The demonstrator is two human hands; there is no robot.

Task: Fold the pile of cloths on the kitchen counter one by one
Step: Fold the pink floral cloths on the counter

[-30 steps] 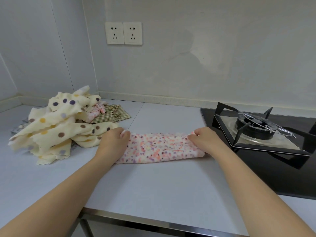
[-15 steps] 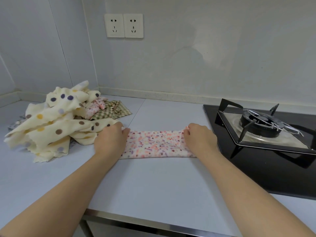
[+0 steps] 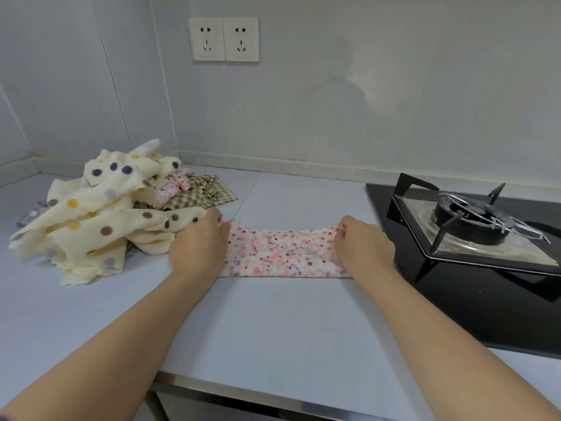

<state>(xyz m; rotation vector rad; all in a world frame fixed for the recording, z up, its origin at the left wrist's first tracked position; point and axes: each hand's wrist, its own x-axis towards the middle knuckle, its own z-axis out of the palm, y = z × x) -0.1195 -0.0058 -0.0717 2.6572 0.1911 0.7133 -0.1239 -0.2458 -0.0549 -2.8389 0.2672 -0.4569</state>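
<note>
A white cloth with pink, orange and purple speckles [image 3: 280,253] lies folded into a long strip on the grey counter [image 3: 273,323]. My left hand [image 3: 198,243] grips its left end, fingers curled over the far corner. My right hand [image 3: 362,246] pinches its right end, fingers curled at the far corner. To the left sits the pile of cloths [image 3: 100,214]: cream cloths with coloured dots on top, a pink speckled one and a green checked one [image 3: 200,194] behind.
A black gas hob [image 3: 473,238] with a metal burner stand fills the counter's right side, close to my right hand. A double wall socket [image 3: 223,38] is on the back wall. The counter's front edge runs along the bottom.
My hands have drawn closer together along the strip, so its visible length is shorter. The view has shifted slightly.
</note>
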